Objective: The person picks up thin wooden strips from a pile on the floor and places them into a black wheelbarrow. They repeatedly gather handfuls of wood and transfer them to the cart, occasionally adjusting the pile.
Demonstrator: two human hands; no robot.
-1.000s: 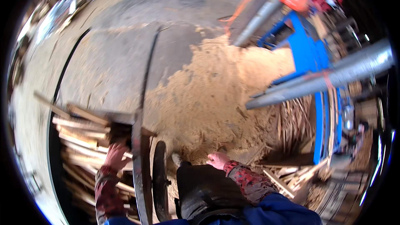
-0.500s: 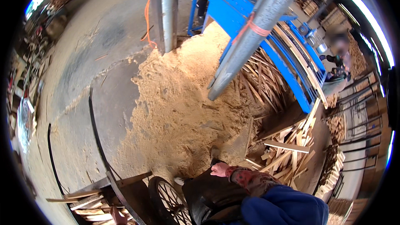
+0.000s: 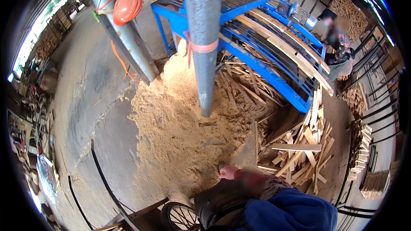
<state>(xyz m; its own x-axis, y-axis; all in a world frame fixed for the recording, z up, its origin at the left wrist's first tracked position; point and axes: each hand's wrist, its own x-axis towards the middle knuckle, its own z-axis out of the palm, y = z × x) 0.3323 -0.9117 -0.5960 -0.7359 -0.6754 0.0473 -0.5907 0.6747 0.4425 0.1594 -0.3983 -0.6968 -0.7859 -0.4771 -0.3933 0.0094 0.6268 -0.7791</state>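
My right hand [image 3: 230, 172] is held low in front of my body, at the end of a patterned sleeve [image 3: 257, 179]. Its fingers look curled together; what they hold, if anything, is hidden. Beneath it lies my dark clothing, and beyond it sawdust [image 3: 184, 145] covers the floor. A blue garment [image 3: 291, 209] covers my upper arm. To the left, a cart shows a spoked wheel [image 3: 183, 217] and a curved black bar [image 3: 102, 173]. My left hand is outside the picture.
A grey steel post [image 3: 203, 72] rises from the sawdust. Behind it stands a blue machine frame [image 3: 274, 81] bearing long boards [image 3: 287, 47]. Wood offcuts [image 3: 306, 149] are heaped at right. An orange helmet [image 3: 127, 8] hangs on another post. Co-workers [image 3: 340, 45] stand at far right and top.
My view has swung up and turned, so the posts and machine appear more upright. My left hand, earlier over wood pieces in the cart, has left the picture. The right hand stays low.
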